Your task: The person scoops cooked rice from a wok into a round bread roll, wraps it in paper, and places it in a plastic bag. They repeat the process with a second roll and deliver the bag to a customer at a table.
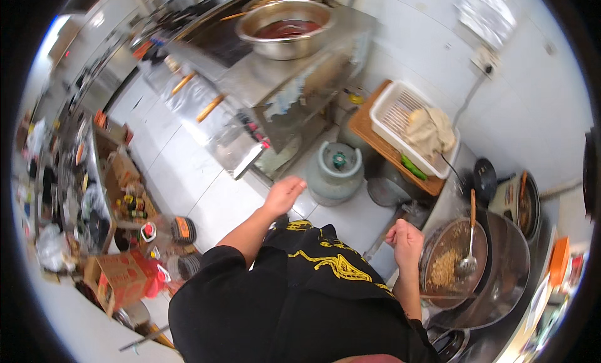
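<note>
My left hand (286,195) is in front of my body, fingers curled in and nothing visible in them. It hovers over the floor, to the left of a grey-green gas cylinder (337,180). Closed like a fist, my right hand (405,235) is just left of a round pan (460,233), and no object shows in it. The pan holds tan, crumbly chopped food (444,269). Resting in it is a metal ladle (466,265) with a wooden handle. Behind the pan sits a larger dark wok (510,263).
A white plastic basket (383,109) with a cloth (431,130) stands on a brown board (363,126), beside green peppers (413,168). On a steel counter (256,81) is a metal bowl (287,45) of reddish liquid. Bottles and cardboard boxes (128,272) crowd the left.
</note>
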{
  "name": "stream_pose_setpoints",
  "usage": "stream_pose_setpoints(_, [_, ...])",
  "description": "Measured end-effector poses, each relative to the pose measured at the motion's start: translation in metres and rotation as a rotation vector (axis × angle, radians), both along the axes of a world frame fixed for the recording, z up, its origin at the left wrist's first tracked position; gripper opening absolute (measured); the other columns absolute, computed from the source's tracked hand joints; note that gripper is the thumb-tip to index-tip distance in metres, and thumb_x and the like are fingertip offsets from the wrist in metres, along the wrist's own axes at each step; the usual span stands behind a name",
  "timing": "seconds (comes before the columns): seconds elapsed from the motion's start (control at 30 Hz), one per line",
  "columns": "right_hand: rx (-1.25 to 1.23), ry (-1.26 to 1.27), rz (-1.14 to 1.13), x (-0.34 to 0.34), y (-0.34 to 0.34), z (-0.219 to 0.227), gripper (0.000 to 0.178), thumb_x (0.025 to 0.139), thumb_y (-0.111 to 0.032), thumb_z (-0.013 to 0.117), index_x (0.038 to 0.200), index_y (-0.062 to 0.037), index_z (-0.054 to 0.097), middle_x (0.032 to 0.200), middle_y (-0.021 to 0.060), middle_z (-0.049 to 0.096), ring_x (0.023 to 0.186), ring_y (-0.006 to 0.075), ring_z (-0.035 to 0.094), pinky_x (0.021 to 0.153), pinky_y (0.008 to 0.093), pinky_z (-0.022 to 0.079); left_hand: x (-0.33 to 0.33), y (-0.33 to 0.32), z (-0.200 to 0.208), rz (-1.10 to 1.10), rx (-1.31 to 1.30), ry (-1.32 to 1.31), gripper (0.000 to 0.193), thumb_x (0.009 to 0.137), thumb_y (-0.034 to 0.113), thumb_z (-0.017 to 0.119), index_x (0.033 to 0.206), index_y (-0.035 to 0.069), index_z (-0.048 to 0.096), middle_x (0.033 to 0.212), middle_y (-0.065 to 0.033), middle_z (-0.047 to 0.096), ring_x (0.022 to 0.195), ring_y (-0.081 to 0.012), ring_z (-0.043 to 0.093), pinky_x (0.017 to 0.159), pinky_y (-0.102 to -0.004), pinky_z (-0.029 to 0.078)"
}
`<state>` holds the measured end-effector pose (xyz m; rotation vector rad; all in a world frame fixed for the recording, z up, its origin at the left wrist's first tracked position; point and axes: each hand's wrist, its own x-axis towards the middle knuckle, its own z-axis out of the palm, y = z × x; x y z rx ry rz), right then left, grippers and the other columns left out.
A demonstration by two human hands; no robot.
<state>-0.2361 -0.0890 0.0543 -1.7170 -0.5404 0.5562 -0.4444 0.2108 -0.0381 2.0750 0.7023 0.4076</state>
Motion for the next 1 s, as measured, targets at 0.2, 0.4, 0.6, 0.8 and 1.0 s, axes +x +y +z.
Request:
stream_pose_setpoints(0.2, [-0.197,-0.236,0.338,-0.063,0.099,-0.005,0.038,0.098,-0.022,0.06,0.067,0.0015,0.062,0.061,0.0087,0.063,0.052,0.0157,0.058,0.054,0.0304,0.047,-0.116,0.138,0.012,0.476,0.209,-0.092,0.029,0.097,0.029,0.059,0.092,0.003,0.07,0.09,-0.0131,0.067,0.087,-0.0322,0.064,0.076,-0.0387,0.05])
stream_pose_setpoints(0.4, [-0.437,-0.2,0.299,-0.157,0.188,-0.039,0.032,0.094,-0.025,0.065,0.075,0.0015,0.065,0.065,0.0117,0.066,0.058,0.0189,0.063,0.058,0.0324,0.049,-0.145,0.349,0.016,0.553,0.513,0.254,0.038,0.082,0.034,0.074,0.097,0.0,0.069,0.101,-0.0193,0.07,0.096,-0.0332,0.068,0.083,-0.0418,0.053])
stream_pose_setpoints(0.6, [-0.522,-0.114,0.275,-0.241,0.224,-0.042,0.026,0.092,-0.027,0.066,0.085,-0.0019,0.067,0.07,0.0135,0.066,0.063,0.0263,0.064,0.062,0.0368,0.05,-0.115,0.426,-0.006,0.228,-0.02,0.462,0.045,0.076,0.041,0.076,0.096,0.001,0.069,0.085,-0.0214,0.071,0.084,-0.0373,0.069,0.074,-0.045,0.053])
stream_pose_setpoints(0.8, [-0.678,-0.232,0.424,-0.251,0.26,-0.034,0.028,0.091,-0.029,0.065,0.084,-0.0022,0.065,0.075,0.0189,0.065,0.073,0.0387,0.064,0.067,0.0443,0.05,-0.132,0.413,-0.016,0.235,0.045,0.387,0.041,0.076,0.038,0.076,0.101,0.006,0.071,0.094,-0.0206,0.071,0.091,-0.0378,0.068,0.078,-0.0463,0.053])
stream_pose_setpoints(1.0, [-0.558,-0.436,0.613,-0.234,0.348,-0.029,0.026,0.091,-0.029,0.064,0.086,-0.0036,0.065,0.079,0.0179,0.067,0.076,0.039,0.064,0.068,0.0453,0.051,-0.281,0.35,-0.004,0.321,0.054,0.426,0.04,0.075,0.039,0.078,0.092,0.004,0.069,0.085,-0.021,0.069,0.083,-0.0403,0.066,0.072,-0.0468,0.052])
